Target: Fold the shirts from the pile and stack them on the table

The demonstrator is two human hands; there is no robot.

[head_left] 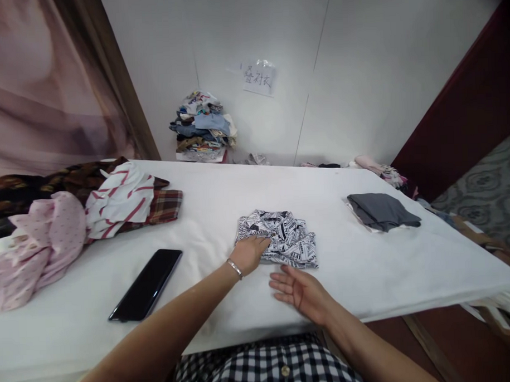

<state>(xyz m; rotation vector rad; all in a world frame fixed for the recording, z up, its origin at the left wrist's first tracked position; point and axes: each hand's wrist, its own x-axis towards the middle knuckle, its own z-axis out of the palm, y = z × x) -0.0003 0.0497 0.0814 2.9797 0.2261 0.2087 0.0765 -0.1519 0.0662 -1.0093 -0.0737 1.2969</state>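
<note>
A folded shirt (290,231) with black-and-white newspaper-style print lies on the white-covered table in front of me. My left hand (249,253), with a silver bracelet at the wrist, rests on the shirt's near left part. Its fingers stretch out over the cloth, and some fingertips are hard to make out against the print. Just off the shirt's near edge is my right hand (300,292), palm turned inward and fingers spread, with nothing in it.
On the left lie a black phone (146,285), a pink dotted garment (51,242) and a red-striped white one (121,201). Folded grey clothing (381,211) sits at the right. Beyond the table (221,186) stands a clothes pile (205,126) by the wall.
</note>
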